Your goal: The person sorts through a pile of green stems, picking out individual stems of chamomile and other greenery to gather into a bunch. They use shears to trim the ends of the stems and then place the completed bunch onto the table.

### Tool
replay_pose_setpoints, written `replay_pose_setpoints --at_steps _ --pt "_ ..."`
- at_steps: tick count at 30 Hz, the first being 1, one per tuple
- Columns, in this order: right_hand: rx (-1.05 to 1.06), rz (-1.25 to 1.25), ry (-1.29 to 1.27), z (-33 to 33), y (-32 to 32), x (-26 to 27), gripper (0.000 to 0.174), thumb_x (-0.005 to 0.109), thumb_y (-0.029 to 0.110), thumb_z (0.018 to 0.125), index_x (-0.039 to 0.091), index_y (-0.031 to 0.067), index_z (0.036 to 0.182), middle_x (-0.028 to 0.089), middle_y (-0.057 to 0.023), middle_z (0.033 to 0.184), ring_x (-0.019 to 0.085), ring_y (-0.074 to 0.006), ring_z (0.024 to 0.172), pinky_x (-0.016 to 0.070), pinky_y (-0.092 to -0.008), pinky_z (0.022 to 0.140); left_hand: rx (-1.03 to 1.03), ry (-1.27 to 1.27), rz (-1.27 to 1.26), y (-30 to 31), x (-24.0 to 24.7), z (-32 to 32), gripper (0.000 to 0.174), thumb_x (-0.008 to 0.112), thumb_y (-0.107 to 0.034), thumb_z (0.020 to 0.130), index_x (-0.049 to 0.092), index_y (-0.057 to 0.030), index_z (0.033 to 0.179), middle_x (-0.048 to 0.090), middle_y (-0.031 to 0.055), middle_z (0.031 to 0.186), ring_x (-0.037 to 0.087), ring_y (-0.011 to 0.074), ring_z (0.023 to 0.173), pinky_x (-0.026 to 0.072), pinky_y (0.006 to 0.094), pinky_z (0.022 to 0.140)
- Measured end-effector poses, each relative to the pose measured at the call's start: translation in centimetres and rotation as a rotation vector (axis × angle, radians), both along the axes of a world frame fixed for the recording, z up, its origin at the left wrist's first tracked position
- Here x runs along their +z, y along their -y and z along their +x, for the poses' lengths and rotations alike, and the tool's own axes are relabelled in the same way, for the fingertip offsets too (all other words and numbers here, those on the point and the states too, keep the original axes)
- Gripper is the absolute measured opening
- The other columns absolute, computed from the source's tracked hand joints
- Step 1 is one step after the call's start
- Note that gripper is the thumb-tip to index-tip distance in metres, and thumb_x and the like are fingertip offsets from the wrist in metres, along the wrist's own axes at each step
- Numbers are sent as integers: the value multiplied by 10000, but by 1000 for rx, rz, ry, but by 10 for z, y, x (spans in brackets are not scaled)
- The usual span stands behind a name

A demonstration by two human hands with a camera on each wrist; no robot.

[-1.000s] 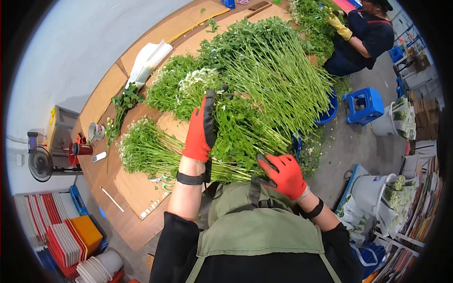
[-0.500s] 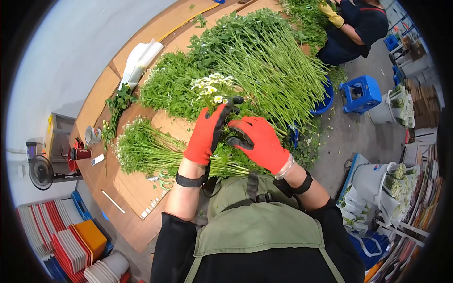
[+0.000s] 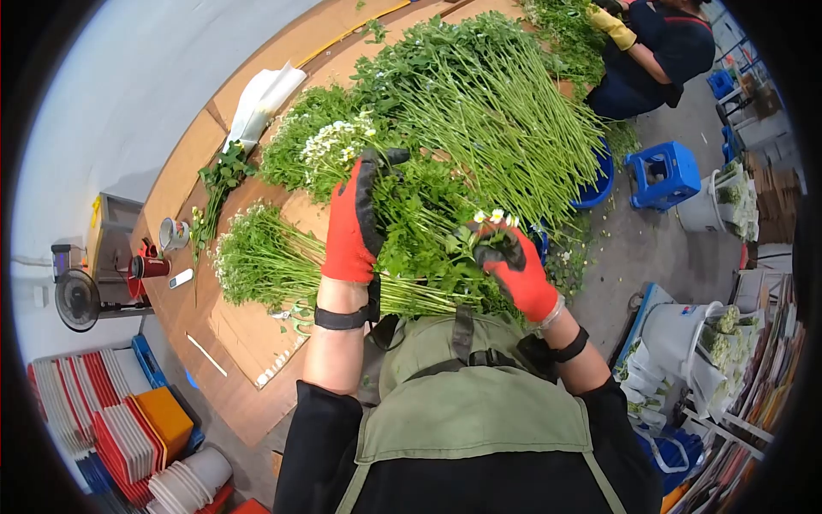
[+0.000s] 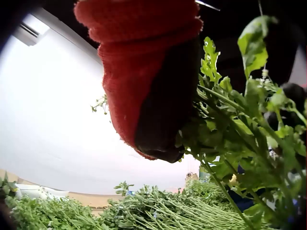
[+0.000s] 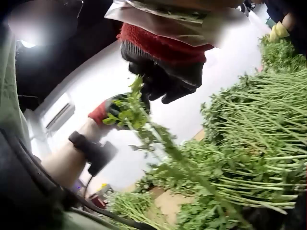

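Gloved in red and black, the left hand is curled around the leafy stems of a bunch whose white flowers show above its fingers. In the left wrist view the left hand has green leaves against its palm side. The right hand, lower and to the right, pinches a sprig with small white daisies. In the right wrist view the right hand has curled fingers beside a leafy stem; its exact grip is partly hidden.
A large pile of long green stems covers the table beyond the hands. Another bunch lies at left, near green-handled scissors and a white wrap. A blue stool and a person in yellow gloves are at right.
The right hand came up beside the left hand, then moved back down and right with a daisy sprig in its fingers. The left hand kept its bunch and shifted slightly left.
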State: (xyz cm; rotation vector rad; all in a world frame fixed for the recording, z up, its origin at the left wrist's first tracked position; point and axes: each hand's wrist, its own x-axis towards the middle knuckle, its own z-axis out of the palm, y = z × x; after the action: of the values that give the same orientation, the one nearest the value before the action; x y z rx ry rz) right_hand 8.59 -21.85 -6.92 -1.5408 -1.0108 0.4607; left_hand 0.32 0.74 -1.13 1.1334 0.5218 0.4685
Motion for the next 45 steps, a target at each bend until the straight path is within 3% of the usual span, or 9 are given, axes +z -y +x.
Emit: replay_pose_setpoints --at_steps 2,7,15,18,24,33,35,41,45 --pt "-185 185 -854 -13 -12 5 543 636 -2 737 503 57 1260 547 -167 1213 524 -308 1151 382 -362 998 -14 6 -9 9 2 4 382 462 -363 977 656 -55 1092 576 6 842 507 82 708 426 218 623" --pt "-163 -24 770 -14 -41 58 611 775 184 599 591 139 1180 570 -101 1072 542 -304 929 432 -443 802 -82 -29 -36 31 21 9 421 418 -389 989 633 -50 1119 563 -15 867 484 64 770 411 213 681" --pt "-27 -120 747 -7 -2 16 476 699 24 603 591 73 1063 596 -90 964 568 -275 826 445 -400 732 195 15 -39 -5 9 0 375 492 -387 944 680 -67 995 516 -24 680 461 80 573 387 226 525" --pt "-135 113 -750 -13 32 -23 318 612 78 793 536 52 1101 601 -44 905 559 -128 746 458 -277 670 199 -65 44 -23 9 -13 432 385 -386 1000 664 -62 1062 522 -30 731 462 66 618 385 199 558" --pt "-130 179 -1211 1 78 -43 317 566 135 860 493 61 1159 608 -48 864 501 -112 600 411 -237 531 330 88 -60 -73 -34 -15 383 465 -382 959 642 -50 1029 514 -22 728 495 93 642 418 232 562" --pt "-762 -95 -798 65 237 -213 235 601 181 813 536 125 1031 541 8 753 444 -111 479 363 -250 431 429 230 -133 -93 -44 -33 319 489 -296 958 568 -16 1088 576 8 796 497 107 650 419 239 538" --pt "-879 -88 -613 85 283 -273 412 587 181 836 528 78 1231 642 -100 983 617 -157 811 487 -269 654 285 381 -70 -97 -4 -49 293 454 -262 975 569 -16 1086 585 5 833 494 109 652 418 238 561" --pt "-227 -1245 636 55 153 -108 506 729 242 705 575 59 1152 599 -148 1142 584 -349 990 464 -405 835 197 508 -192 -64 -4 -29 203 456 -246 980 578 -112 1071 596 45 999 544 177 807 459 283 709" --pt "-242 -414 223 44 47 -5 381 669 166 796 596 47 1151 627 -132 1110 601 -288 1012 469 -357 878 -53 382 -308 -36 -10 -14 296 450 -387 967 565 -115 964 577 45 911 532 186 769 441 293 660"
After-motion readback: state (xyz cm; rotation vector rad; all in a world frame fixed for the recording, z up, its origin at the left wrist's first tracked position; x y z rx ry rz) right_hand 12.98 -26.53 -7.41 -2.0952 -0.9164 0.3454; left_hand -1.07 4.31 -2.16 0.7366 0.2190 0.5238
